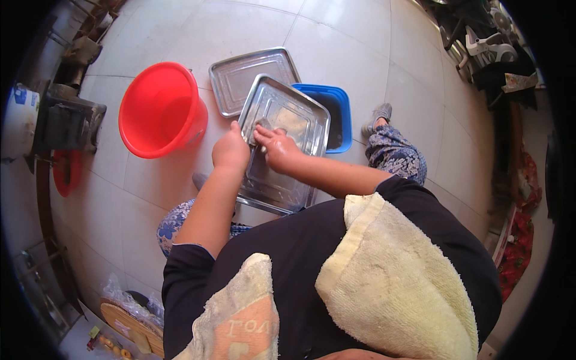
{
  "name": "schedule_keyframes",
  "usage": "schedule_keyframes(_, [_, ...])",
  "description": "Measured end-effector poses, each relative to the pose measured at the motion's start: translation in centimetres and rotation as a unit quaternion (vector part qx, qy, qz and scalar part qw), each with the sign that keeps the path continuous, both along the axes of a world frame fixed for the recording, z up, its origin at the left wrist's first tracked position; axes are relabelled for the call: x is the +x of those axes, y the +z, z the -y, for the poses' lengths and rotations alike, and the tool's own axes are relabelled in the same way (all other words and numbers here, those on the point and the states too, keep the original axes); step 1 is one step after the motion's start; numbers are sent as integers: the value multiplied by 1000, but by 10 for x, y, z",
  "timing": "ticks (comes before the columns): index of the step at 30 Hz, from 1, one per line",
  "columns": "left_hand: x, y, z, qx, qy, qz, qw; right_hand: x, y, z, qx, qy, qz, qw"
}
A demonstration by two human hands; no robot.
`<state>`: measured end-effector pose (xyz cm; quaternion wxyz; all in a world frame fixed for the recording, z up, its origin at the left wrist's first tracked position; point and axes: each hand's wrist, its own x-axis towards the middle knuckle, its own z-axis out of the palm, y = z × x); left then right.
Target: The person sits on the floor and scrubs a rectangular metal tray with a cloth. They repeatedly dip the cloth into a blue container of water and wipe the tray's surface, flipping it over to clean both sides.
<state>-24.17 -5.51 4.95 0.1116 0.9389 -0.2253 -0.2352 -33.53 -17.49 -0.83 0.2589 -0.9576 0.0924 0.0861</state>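
Note:
A rectangular shallow metal tray (303, 129) is tilted in front of me, its near end by my lap. My left hand (231, 149) is closed around the tray's left edge, thumb up along the rim. Inside the tray, my right hand (279, 150) presses its fingers on the wet-looking bottom. A small grey wad (263, 122) shows at its fingertips; its kind is hard to make out. Behind lies a second metal tray (243, 78) flat on the floor. Partly under the tilted tray's right side stands a blue tub (343, 120), dark inside.
A red bucket (162, 111) stands on the tiled floor to the left. My shoe (378, 117) is right of the tub. A dark metal appliance (69, 117) is at the far left, and dark clutter (492, 54) fills the upper right. Yellowish towels (396, 282) hang over my chest.

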Motion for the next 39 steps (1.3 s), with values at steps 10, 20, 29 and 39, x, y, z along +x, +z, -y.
schedule_keyframes(10, [1,2,4,-3,1,12,1000,59,-32,53,-42,-36,-31,998])
schedule_keyframes(20, [-1,1,3,-16,15,9,1000,74,-22,67,-172,-80,-75,979])
schedule_keyframes(29, [-2,4,5,-52,35,-42,997,56,-8,135,432,-244,-76,865])
schedule_keyframes(39, [0,-3,4,-29,33,-62,997,45,-33,95,17,-207,56,977])
